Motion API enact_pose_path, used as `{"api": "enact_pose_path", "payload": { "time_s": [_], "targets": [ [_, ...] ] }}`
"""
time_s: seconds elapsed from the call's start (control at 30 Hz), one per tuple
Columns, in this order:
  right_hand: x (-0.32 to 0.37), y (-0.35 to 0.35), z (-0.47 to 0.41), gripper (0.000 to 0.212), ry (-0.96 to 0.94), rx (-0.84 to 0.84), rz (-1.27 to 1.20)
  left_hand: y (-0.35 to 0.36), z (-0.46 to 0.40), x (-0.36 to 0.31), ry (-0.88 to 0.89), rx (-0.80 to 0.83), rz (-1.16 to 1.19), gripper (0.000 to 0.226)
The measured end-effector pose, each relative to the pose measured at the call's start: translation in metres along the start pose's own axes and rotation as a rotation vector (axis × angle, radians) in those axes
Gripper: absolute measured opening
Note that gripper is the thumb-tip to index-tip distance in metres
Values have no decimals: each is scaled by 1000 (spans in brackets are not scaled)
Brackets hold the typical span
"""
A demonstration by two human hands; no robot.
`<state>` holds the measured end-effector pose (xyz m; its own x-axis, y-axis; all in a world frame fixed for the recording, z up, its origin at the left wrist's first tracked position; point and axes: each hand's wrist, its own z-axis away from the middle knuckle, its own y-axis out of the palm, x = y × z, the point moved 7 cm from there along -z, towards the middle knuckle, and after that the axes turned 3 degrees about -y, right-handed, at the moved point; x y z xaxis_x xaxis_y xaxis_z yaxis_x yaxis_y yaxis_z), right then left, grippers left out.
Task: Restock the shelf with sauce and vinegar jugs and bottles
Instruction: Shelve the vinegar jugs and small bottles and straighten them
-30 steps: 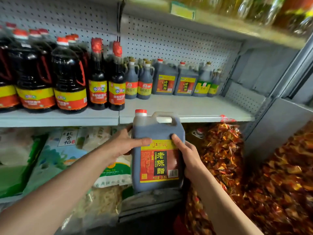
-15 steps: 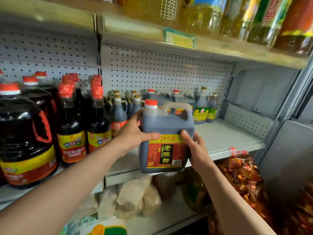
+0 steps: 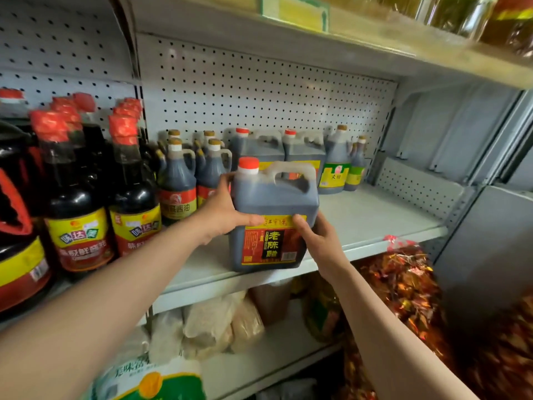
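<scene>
A square dark vinegar jug [image 3: 274, 197] with a red cap and a red-and-yellow label stands on the front part of the grey metal shelf [image 3: 375, 223]. My left hand [image 3: 223, 210] grips its left side and my right hand [image 3: 314, 241] grips its lower right corner over the label. Behind it at the shelf's back stand two matching vinegar jugs [image 3: 302, 151]. Brown-capped sauce jugs [image 3: 177, 183] stand to the left, and green-labelled bottles [image 3: 336, 166] to the right.
Tall red-capped soy sauce bottles [image 3: 78, 197] and large jugs crowd the shelf's left half. The right part of the shelf is bare. An upper shelf [image 3: 317, 27] holds oil bottles. Below lie sacks [image 3: 207, 327] and bags of red wrapped sweets [image 3: 403, 284].
Both hands raised the vinegar jug from below the shelf edge up and forward onto the shelf's front. The camera moved closer to the shelf.
</scene>
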<state>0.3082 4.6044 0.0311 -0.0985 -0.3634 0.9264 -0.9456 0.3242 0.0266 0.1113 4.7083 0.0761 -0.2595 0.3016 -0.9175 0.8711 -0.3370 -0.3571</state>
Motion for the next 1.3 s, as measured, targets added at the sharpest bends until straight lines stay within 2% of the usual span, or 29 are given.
{"api": "enact_pose_path", "payload": {
  "time_s": [0.13, 0.3, 0.53, 0.83, 1.13, 1.3],
  "targets": [
    [-25, -12, 28, 38, 35, 10, 151, 2, 11, -7, -116, -5, -46, 112],
    [-36, -18, 31, 37, 61, -105, 314, 4, 20, -17, -218, -4, -71, 108],
    [-35, -14, 21, 25, 110, -120, 349, 5, 15, -11, -187, -69, -53, 94],
    [-39, -13, -14, 38, 151, -161, 482, 2, -35, 5, -198, -106, 16, 86],
    [-56, -8, -60, 52, 198, -109, 499, 1, -64, 4, -176, -77, 51, 86],
    [-60, -5, -66, 51, 201, -106, 563, -4, -68, 7, -215, -87, 10, 88]
  ]
}}
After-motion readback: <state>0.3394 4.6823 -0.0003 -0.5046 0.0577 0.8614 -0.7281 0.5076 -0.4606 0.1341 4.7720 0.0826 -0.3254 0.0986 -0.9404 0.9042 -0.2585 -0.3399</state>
